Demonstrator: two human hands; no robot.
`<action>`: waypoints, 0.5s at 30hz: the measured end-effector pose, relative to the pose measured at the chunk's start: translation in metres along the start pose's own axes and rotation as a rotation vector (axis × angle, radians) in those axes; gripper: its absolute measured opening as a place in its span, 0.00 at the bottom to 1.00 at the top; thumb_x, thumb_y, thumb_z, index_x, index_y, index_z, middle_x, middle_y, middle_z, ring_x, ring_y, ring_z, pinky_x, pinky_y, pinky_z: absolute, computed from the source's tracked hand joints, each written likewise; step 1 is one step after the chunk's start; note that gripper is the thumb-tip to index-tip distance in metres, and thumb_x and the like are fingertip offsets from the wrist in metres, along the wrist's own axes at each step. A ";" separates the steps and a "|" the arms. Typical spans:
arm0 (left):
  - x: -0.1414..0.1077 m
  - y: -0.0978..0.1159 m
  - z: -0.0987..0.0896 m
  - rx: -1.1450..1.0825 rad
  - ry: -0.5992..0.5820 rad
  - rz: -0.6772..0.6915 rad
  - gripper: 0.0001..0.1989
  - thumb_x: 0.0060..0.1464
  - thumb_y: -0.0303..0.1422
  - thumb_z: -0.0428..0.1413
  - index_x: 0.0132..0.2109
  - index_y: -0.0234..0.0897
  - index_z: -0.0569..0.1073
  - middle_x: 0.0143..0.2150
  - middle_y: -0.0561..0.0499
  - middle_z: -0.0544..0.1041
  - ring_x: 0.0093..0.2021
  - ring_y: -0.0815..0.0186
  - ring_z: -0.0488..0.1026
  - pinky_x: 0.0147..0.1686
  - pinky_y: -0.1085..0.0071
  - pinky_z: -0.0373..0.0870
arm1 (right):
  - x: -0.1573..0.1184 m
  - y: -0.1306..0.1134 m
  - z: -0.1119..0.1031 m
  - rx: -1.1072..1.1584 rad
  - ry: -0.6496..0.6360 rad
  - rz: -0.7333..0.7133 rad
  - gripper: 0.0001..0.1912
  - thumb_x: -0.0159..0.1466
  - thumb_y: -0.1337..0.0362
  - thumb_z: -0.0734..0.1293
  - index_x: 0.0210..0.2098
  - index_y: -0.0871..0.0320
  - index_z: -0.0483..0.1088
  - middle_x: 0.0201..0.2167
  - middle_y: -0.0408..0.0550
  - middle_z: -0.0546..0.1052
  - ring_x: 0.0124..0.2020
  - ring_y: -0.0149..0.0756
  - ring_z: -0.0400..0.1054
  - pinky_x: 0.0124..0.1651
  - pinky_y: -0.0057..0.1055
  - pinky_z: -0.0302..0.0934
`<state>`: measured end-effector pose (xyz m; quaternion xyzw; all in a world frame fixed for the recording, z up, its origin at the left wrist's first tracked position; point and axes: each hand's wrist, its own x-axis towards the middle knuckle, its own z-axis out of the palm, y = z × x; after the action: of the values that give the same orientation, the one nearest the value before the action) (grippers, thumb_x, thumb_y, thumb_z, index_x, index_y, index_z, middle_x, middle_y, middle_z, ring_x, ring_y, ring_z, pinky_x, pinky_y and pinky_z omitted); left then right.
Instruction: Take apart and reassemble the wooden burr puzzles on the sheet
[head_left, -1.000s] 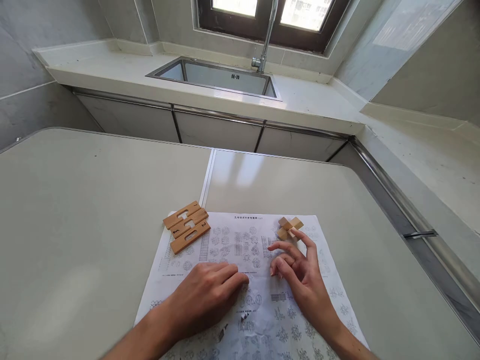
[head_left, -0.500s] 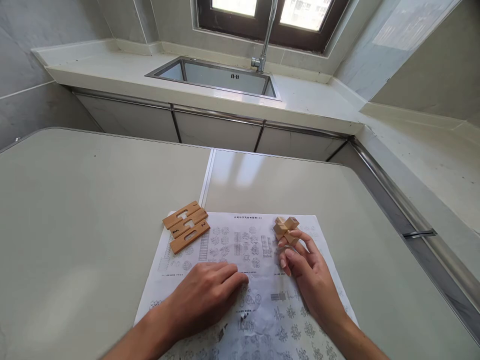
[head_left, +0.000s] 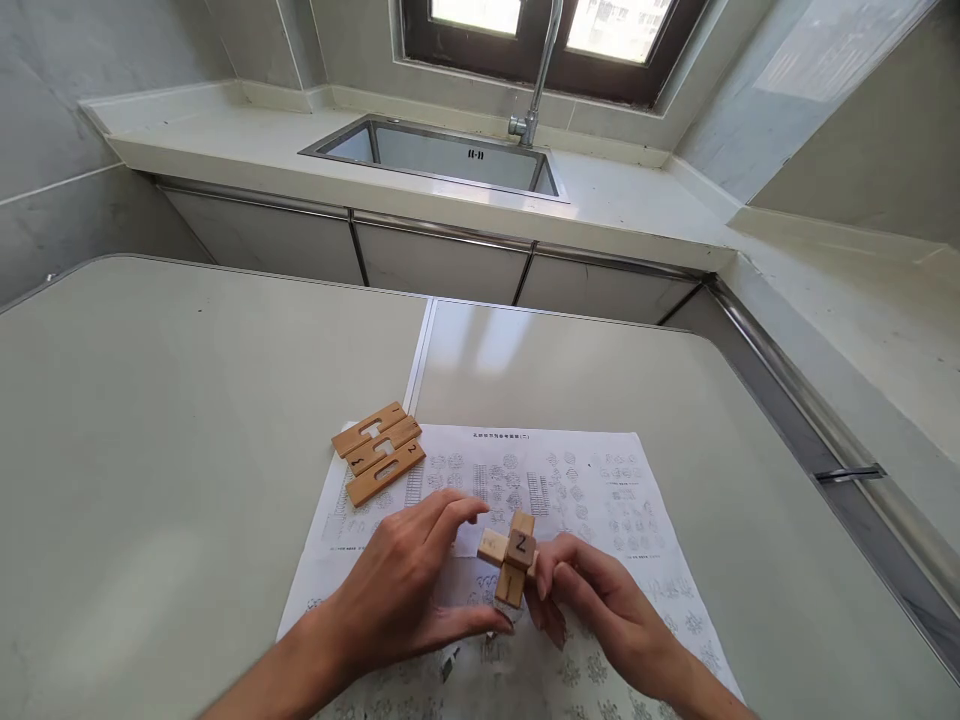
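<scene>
Above the sheet (head_left: pixel 600 500), the left hand (head_left: pixel 409 575) gapes.

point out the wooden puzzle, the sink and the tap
puzzle (head_left: pixel 520 548): head view, now, on the block face marked 2
sink (head_left: pixel 427 150): head view, now, on its inner back wall
tap (head_left: pixel 528 127): head view, now, on its base, near the handle
</scene>
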<state>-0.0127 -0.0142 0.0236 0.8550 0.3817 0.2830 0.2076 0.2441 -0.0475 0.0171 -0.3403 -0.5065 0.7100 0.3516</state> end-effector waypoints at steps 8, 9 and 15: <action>0.005 0.003 -0.007 -0.200 -0.095 0.084 0.38 0.48 0.47 0.74 0.60 0.41 0.69 0.55 0.42 0.79 0.52 0.54 0.79 0.53 0.60 0.78 | -0.002 0.002 0.008 -0.020 -0.106 0.003 0.16 0.77 0.45 0.62 0.48 0.52 0.63 0.31 0.42 0.71 0.25 0.31 0.63 0.32 0.31 0.61; 0.006 0.004 -0.008 -0.228 -0.082 0.083 0.37 0.47 0.46 0.74 0.59 0.41 0.70 0.54 0.43 0.79 0.50 0.55 0.79 0.51 0.61 0.78 | -0.002 0.003 0.008 -0.027 -0.100 0.014 0.17 0.76 0.45 0.63 0.50 0.50 0.62 0.33 0.43 0.72 0.26 0.30 0.64 0.32 0.30 0.61; 0.005 0.003 -0.007 -0.248 -0.041 0.089 0.35 0.43 0.50 0.74 0.52 0.41 0.71 0.48 0.46 0.80 0.44 0.57 0.79 0.45 0.63 0.76 | 0.000 0.007 0.010 -0.402 0.013 -0.080 0.09 0.76 0.55 0.65 0.53 0.48 0.64 0.37 0.46 0.79 0.31 0.35 0.71 0.35 0.30 0.67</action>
<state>-0.0125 -0.0111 0.0325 0.8445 0.3013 0.3195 0.3065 0.2353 -0.0540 0.0132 -0.3880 -0.6488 0.5778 0.3076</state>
